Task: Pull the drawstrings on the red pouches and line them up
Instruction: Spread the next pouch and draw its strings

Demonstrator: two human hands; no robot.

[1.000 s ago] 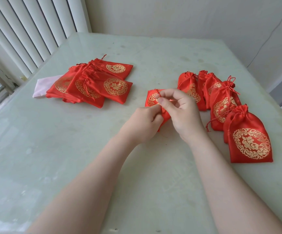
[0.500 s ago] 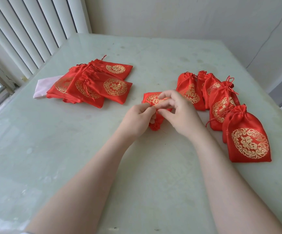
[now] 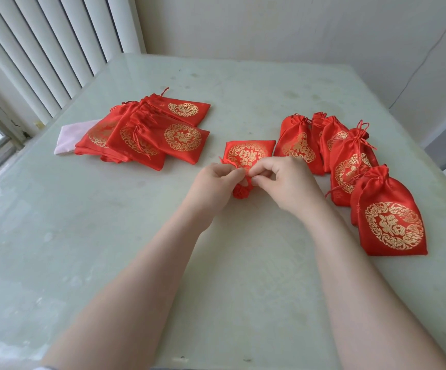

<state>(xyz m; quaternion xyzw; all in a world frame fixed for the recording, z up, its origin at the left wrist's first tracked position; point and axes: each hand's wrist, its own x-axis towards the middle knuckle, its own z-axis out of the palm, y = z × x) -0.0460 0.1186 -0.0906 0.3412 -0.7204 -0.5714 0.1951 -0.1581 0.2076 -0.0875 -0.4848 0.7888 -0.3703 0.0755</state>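
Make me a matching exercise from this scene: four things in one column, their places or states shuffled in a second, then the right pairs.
1. held pouch
2. pile of flat pouches
3. row of cinched pouches
4. pink cloth

A. lined up on the table's right
B. pinched at its neck by both hands
C. tucked under the pile
D. stacked on the table's left

Pairs: 1-B, 2-D, 3-A, 4-C

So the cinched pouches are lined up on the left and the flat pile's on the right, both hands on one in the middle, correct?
Sides are swapped. Head view shows the cinched pouches on the right, flat pile on the left. Left hand and right hand do hold the middle pouch.
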